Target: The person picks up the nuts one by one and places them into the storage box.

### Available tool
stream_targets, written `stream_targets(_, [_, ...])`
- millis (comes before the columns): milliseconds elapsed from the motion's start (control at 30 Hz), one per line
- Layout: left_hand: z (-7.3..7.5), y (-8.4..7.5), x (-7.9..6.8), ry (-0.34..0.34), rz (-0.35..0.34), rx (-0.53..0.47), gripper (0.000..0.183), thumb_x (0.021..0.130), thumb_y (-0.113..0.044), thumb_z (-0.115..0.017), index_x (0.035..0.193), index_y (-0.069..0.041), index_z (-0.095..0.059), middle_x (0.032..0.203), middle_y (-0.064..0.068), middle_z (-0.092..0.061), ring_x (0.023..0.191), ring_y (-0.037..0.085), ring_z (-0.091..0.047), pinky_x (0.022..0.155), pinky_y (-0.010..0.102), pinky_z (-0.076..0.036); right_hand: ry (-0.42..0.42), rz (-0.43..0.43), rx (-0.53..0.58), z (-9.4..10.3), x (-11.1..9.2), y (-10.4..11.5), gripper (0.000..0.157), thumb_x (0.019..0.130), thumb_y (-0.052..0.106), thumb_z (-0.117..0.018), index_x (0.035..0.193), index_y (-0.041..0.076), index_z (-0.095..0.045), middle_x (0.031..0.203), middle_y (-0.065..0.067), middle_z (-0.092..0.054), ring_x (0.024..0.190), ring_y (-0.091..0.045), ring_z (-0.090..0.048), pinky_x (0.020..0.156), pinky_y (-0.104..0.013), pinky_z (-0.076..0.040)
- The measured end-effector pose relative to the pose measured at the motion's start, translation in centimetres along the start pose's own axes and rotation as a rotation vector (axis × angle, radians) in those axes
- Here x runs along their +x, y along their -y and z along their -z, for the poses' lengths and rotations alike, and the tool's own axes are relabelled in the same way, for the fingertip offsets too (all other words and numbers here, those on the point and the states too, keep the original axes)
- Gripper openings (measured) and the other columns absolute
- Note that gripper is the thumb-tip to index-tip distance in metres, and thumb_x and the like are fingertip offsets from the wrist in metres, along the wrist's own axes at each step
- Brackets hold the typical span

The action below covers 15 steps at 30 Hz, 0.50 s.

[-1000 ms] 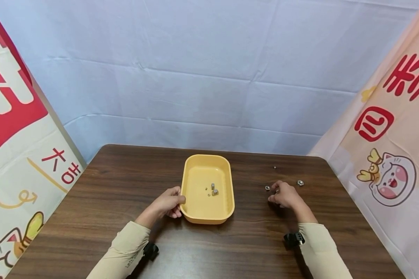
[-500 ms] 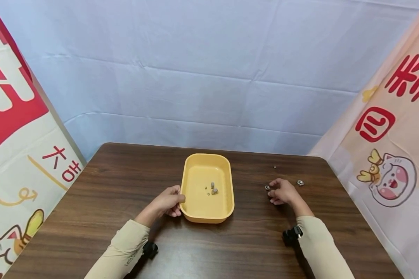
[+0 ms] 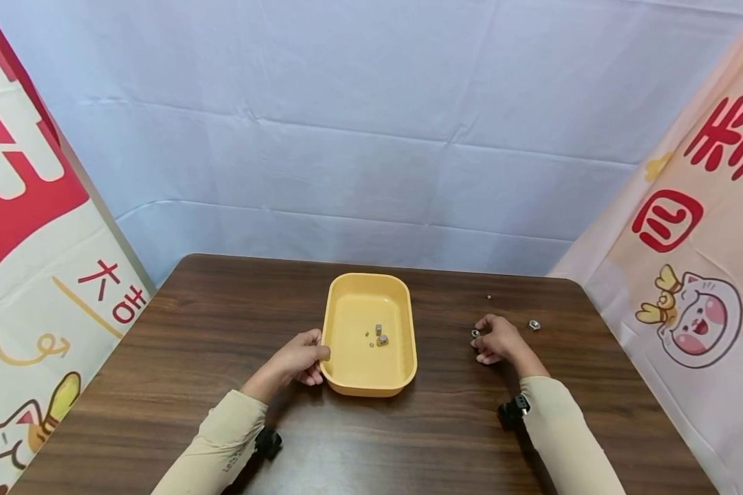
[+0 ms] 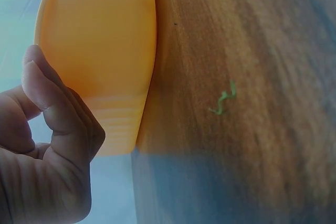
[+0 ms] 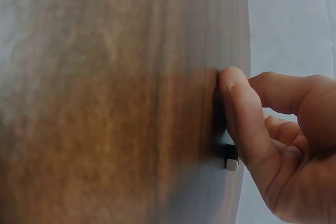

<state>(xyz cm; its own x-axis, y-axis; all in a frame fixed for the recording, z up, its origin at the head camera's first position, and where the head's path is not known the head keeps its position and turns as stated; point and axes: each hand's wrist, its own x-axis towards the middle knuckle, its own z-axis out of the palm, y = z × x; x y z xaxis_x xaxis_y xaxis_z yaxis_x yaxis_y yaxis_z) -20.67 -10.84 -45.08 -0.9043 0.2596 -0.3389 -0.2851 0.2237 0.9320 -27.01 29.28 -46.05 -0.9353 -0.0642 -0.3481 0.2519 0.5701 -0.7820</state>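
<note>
In the head view a yellow rectangular tray [image 3: 367, 387] stands mid-table, with several small metal nuts [image 3: 381, 340] on its floor. My left hand [image 3: 297, 357] grips the tray's left wall, thumb over the rim and fingers outside; the left wrist view shows the fingers against the tray wall [image 4: 105, 35]. To the right, my right hand [image 3: 500, 339] has thumb and forefinger at either side of a small hex nut [image 3: 475, 333] on the table. The right wrist view shows this hand [image 5: 283, 145] with fingertips down at the tabletop; the nut between them is hidden there.
A larger hex nut [image 3: 534, 324] lies right of the right hand, and a tiny one [image 3: 489, 297] lies farther back. The brown wooden table [image 3: 408, 440] ends at a pale cloth backdrop [image 3: 371, 137]. A green scrap [image 4: 226, 98] shows in the left wrist view.
My right hand has shifted slightly left and away from me, its thumb and forefinger coming to the small nut's sides. The left hand and the tray have stayed put.
</note>
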Motion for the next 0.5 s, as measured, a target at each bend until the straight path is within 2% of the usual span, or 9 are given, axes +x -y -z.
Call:
stream_targets(300, [-0.03,-0.11,-0.06,0.005,-0.006,-0.004,0.009,0.077,-0.005,-0.048,0.081,-0.004,-0.039,0.054,0.008,-0.050,0.039,0.013,-0.051,0.034,0.021,-0.042,-0.034,0.020,-0.003,-0.36,-0.17,-0.35,0.022,0.084,-0.006,-0.058,0.102,-0.007,-0.045,0.071,-0.017,-0.060,0.051,-0.020,-0.062,0.049,-0.033,-0.054])
stream_targets(500, [-0.08,-0.16,-0.22,-0.006,-0.008,0.005,0.009,0.077,-0.004,-0.049,0.081,-0.004,-0.040,0.054,0.008,-0.050,0.038,0.013,-0.051,0.034,0.022,-0.041,-0.072,0.031,-0.045,-0.42,-0.70,-0.54,0.011,0.085,0.001,-0.060,0.088,-0.007,-0.053,0.069,-0.014,-0.059,0.051,-0.018,-0.061,0.048,-0.032,-0.054])
